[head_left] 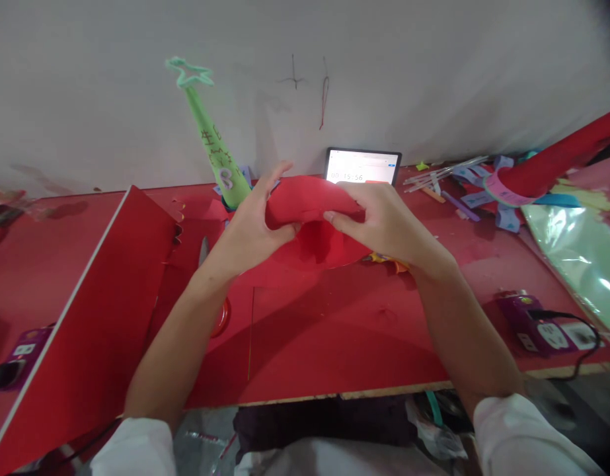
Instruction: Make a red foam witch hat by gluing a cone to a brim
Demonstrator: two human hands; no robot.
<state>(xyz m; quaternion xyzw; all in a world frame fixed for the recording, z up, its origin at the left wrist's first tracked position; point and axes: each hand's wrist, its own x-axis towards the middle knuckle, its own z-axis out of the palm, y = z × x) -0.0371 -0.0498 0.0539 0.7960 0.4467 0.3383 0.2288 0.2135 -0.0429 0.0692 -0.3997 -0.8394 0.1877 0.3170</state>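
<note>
A curved piece of red paper (pixel 312 198) is held up over the red table, in the middle of the view. My left hand (pixel 258 225) grips its left side, thumb on the near face and a finger raised at the back. On the right side, my right hand (pixel 369 215) pinches the upper edge, with the thumb in front. Below the thumbs the red material bends into a shadowed hollow. Yellow-handled scissors (pixel 386 260) lie partly hidden beneath my right hand.
A green cone (pixel 218 149) with a star top stands behind my left hand. A tablet (pixel 363 165) leans on the wall. A red board (pixel 96 317) rises at left. At right are a red cone (pixel 562 162), paper strips and a purple power socket (pixel 533 324).
</note>
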